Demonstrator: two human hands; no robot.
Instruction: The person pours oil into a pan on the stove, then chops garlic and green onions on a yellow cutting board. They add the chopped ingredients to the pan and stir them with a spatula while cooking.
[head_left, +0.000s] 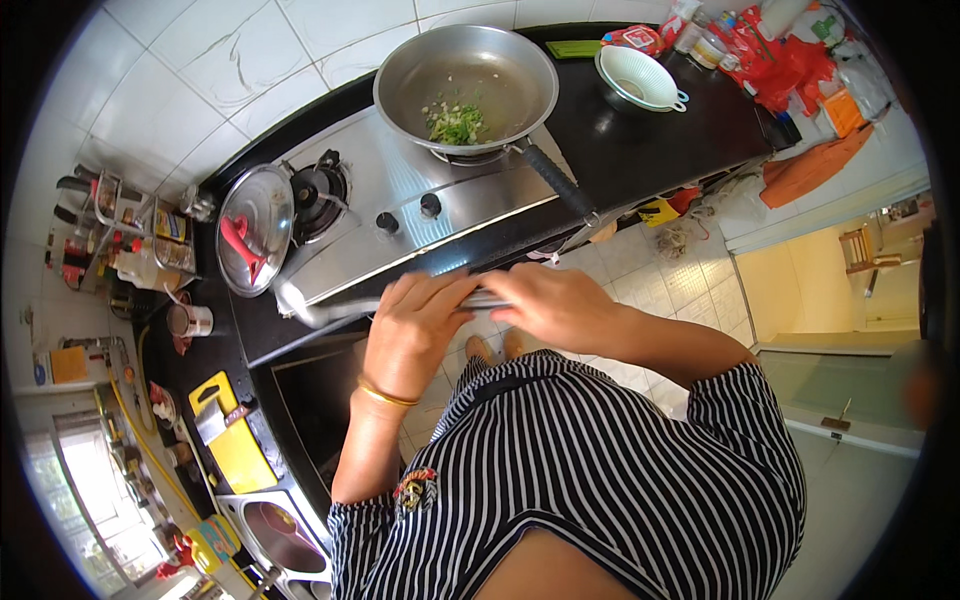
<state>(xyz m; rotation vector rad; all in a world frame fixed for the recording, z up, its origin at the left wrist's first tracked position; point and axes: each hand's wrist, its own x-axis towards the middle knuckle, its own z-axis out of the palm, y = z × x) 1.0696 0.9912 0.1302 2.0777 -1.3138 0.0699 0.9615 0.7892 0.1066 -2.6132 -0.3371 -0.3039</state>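
A long metal cooking utensil (345, 309), probably a spatula or ladle, lies crosswise in front of me. Motion blur hides the shape of its head at the left. My left hand (416, 319), with a gold bracelet at the wrist, wraps over the handle from above. At the handle's right end, my right hand (559, 304) has it between thumb and fingers, the fingertips meeting those of the left. Beyond both hands, a deep frying pan (517, 105) sits on the right burner, its black-wrapped handle pointing towards me. Chopped scallions with pale bits (457, 124) lie in the pan.
A pan lid (251, 195) with a red handle leans by the left burner (319, 191) of the gas stove (360, 180). Far right are a colander (637, 79) and red plastic bags (799, 75). A cleaver (215, 421) rests on a yellow cutting board (244, 457) near the sink (281, 536).
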